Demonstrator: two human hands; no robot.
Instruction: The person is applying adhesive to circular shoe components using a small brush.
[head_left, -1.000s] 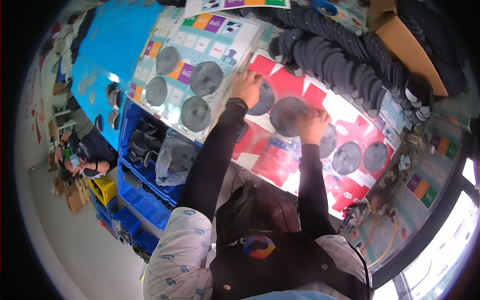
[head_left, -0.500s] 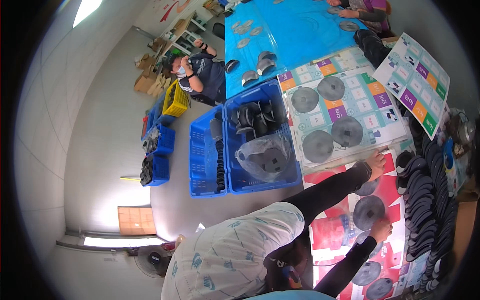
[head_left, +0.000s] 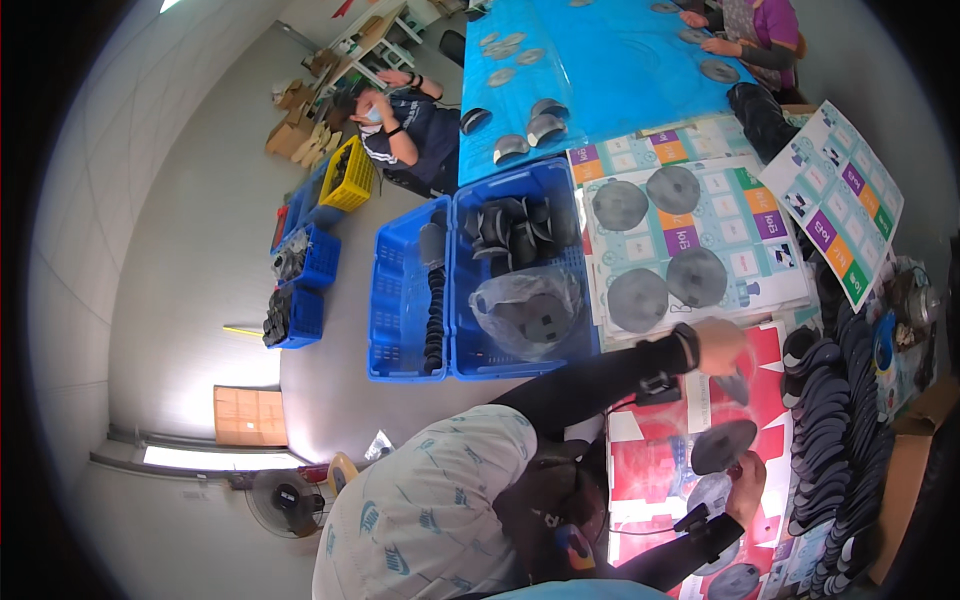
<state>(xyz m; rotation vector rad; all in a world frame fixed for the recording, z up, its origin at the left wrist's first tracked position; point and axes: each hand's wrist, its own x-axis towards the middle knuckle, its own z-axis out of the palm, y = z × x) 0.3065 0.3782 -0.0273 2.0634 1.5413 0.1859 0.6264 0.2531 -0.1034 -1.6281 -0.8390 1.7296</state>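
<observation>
A thin grey disc hangs at the left fingers, its upper part hidden by them. It is steeply tilted and shows as a narrow, slightly blurred shape, its free end pointing toward the right fingers. A darker grey disc is gripped at its near rim by the right fingers, the rest reaching out past them toward the left fingers. Its broad, mottled face is tilted, so its round outline looks oval. The two discs are apart, both between the left and right fingers.
</observation>
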